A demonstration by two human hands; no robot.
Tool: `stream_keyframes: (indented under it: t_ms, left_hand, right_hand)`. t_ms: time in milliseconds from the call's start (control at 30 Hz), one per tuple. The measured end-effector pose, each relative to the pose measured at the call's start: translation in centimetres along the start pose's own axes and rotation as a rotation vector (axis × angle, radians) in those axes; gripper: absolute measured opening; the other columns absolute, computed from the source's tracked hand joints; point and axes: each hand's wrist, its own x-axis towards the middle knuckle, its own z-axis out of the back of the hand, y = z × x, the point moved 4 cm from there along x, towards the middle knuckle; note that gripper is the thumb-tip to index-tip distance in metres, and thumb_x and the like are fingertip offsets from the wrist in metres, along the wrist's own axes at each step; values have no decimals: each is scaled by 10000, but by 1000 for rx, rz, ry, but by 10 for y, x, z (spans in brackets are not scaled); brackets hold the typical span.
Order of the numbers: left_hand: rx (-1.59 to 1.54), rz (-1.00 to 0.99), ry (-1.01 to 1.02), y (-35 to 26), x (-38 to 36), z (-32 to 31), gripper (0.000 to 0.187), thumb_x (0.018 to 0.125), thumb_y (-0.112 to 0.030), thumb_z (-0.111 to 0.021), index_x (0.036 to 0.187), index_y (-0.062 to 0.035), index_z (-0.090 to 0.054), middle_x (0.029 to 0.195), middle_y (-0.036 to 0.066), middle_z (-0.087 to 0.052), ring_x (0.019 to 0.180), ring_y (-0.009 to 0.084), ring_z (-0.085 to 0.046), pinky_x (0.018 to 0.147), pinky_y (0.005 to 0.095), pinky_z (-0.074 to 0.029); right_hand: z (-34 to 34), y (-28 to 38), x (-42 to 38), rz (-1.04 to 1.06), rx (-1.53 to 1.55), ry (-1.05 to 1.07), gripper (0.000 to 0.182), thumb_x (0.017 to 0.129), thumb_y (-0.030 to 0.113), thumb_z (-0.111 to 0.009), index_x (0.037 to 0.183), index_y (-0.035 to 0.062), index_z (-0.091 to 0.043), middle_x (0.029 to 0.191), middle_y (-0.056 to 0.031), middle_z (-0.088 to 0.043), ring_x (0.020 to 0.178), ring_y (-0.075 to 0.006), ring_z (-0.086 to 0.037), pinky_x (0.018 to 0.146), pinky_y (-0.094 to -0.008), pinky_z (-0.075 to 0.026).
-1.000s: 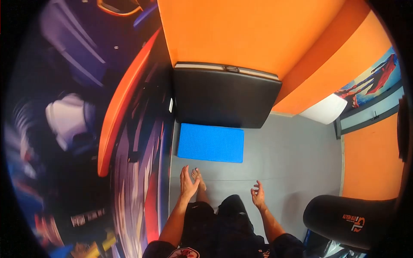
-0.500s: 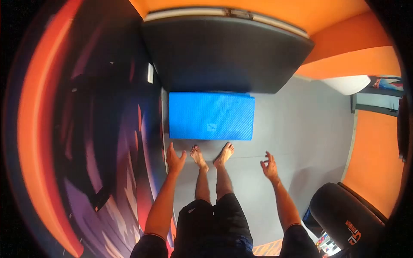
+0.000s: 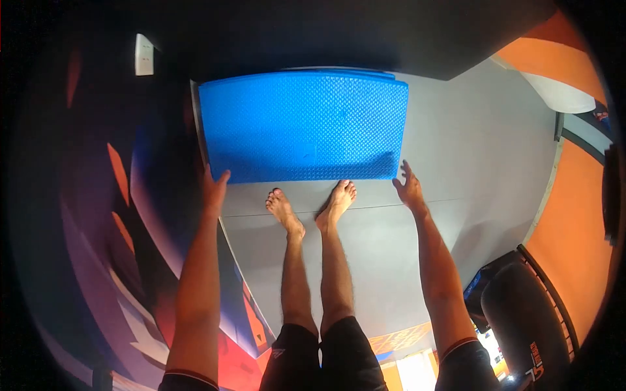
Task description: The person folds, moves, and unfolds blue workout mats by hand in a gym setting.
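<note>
A blue textured mat, folded or stacked (image 3: pixel 303 127), lies on the grey floor just beyond my bare feet. My left hand (image 3: pixel 214 188) is at its near left corner, thumb and fingers apart, holding nothing. At the near right corner is my right hand (image 3: pixel 409 187), its fingers spread and empty. Whether either hand touches the mat cannot be made out.
A dark panel (image 3: pixel 326 32) stands behind the mat. On the left is a painted wall (image 3: pixel 163 215) with a white socket plate (image 3: pixel 144 55). A black padded bag (image 3: pixel 521 313) lies at the lower right, near an orange wall (image 3: pixel 574 202).
The view has come lower and closer to the mat, which looks larger. Both hands have moved forward from short of the mat to its near corners.
</note>
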Motion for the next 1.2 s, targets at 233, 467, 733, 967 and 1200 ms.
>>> stream_keyframes:
  t_ms: [233, 467, 733, 967, 1200]
  left_hand:
    - [-185, 198, 149, 0, 10, 5, 922, 821, -361, -699, 1540, -30, -227, 1568, 153, -311, 1445, 285, -272, 1171, 451, -176]
    - [-145, 371, -80, 7, 11, 15, 544, 795, -276, -712, 1262, -28, -582, 1152, 113, -642, 1092, 247, -579, 966, 388, -422]
    - [181, 184, 74, 36, 4, 15, 608, 791, -270, -740, 1324, -60, -536, 1228, 180, -598, 1158, 301, -564, 994, 420, -430]
    - [226, 50, 16, 40, -13, -1, 600, 804, -91, -713, 1338, -1, -454, 1309, 193, -546, 1210, 342, -532, 1038, 409, -399]
    - [295, 56, -13, 16, -20, 2, 649, 797, -58, -695, 1378, 1, -412, 1326, 198, -527, 1222, 336, -524, 1033, 409, -404]
  right_hand:
    - [-59, -47, 25, -105, 69, 37, 961, 800, 269, -768, 1492, -72, -194, 1359, -300, -476, 1282, -409, -468, 1073, -447, -399]
    - [-33, -16, -5, -484, 97, 65, 961, 722, 387, -858, 1437, -12, -355, 1301, -219, -491, 1223, -380, -476, 1013, -446, -441]
    - [-56, -47, -34, -419, 850, 109, 647, 842, 363, -783, 1345, 83, -487, 1196, -73, -616, 1084, -200, -584, 929, -428, -486]
    - [-59, -57, -63, -732, 812, 404, 575, 868, 298, -756, 1322, 65, -493, 1130, -79, -638, 945, -176, -618, 718, -346, -537]
    - [-57, -37, -78, -742, 1095, 538, 545, 862, 336, -740, 1281, 55, -534, 1126, -106, -635, 736, -178, -640, 637, -338, -533]
